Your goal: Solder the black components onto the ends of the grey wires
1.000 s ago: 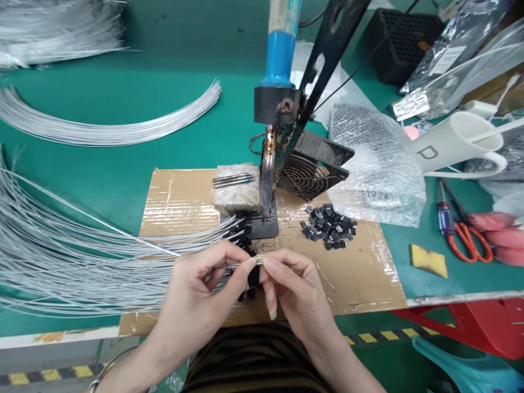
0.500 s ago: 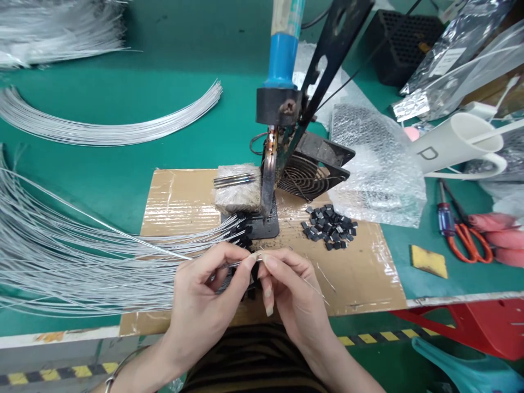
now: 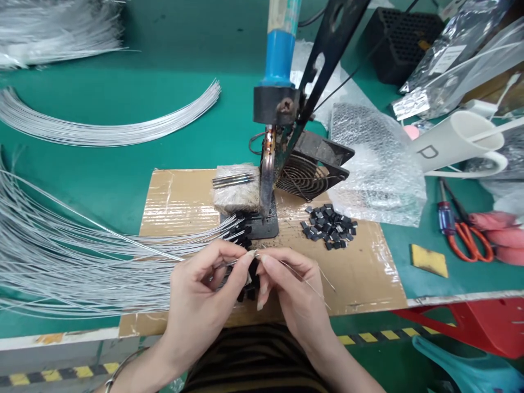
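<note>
My left hand (image 3: 204, 297) is closed in a pinch on grey wires (image 3: 158, 249) that run in from the left. Its thumb and forefinger meet the fingertips of my right hand (image 3: 295, 286), which is also closed in a pinch. Thin silvery wire (image 3: 313, 286) passes through the right fingers and sticks out on that hand's far side. What lies right between the fingertips is too small to make out. Just behind the hands, black connectors (image 3: 241, 232) end a large bundle of grey wires (image 3: 102, 278). The soldering iron (image 3: 267, 185) points down above them, clamped to a black stand.
Loose small black connectors (image 3: 329, 226) lie heaped on the cardboard (image 3: 368, 273). Behind stand a wrapped block (image 3: 235, 199) and a black fan (image 3: 309, 172). A yellow sponge (image 3: 429, 261), orange-handled scissors (image 3: 470, 243) and a white mug (image 3: 446, 144) are on the right. Another wire bundle (image 3: 114, 134) lies back left.
Both hands stay together over the cardboard. Their fingertips have shifted slightly, and a little more of the thin wire shows beside the right hand.
</note>
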`<state>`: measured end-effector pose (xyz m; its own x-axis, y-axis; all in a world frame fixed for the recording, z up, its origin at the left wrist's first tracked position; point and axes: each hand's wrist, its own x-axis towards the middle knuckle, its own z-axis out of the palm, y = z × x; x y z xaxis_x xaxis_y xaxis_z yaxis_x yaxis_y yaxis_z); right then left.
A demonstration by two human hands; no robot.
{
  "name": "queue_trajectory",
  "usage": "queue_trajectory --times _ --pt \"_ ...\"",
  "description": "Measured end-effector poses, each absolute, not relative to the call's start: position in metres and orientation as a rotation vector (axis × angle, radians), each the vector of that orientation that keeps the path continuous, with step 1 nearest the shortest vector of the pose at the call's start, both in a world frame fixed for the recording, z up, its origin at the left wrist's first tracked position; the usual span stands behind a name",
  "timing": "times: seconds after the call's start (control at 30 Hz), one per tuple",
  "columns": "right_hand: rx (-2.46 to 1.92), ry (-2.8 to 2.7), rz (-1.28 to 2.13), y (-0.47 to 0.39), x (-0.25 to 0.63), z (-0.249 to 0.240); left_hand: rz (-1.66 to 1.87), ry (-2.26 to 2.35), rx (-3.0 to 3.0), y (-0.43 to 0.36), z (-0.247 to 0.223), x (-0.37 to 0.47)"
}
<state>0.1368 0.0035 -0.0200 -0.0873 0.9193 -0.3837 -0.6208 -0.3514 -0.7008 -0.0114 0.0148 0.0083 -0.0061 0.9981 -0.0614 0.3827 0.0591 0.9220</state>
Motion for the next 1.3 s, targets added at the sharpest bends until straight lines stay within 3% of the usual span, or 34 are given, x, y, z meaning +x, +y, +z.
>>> queue_trajectory --times 0.4,0.8,1.3 --pt "-1.011 -0.471 1.674 0.001 0.138 -0.019 0.946 1.522 1.536 0.015 0.008 -0.009" --pt "-1.019 -0.453 1.87 0.014 0.158 -0.012 0.87 1.493 1.655 0.017 0.015 -0.012" --pt "-0.958 -0.284 1.778 0.006 0.141 -0.014 0.954 1.591 1.603 0.008 0.003 -0.004"
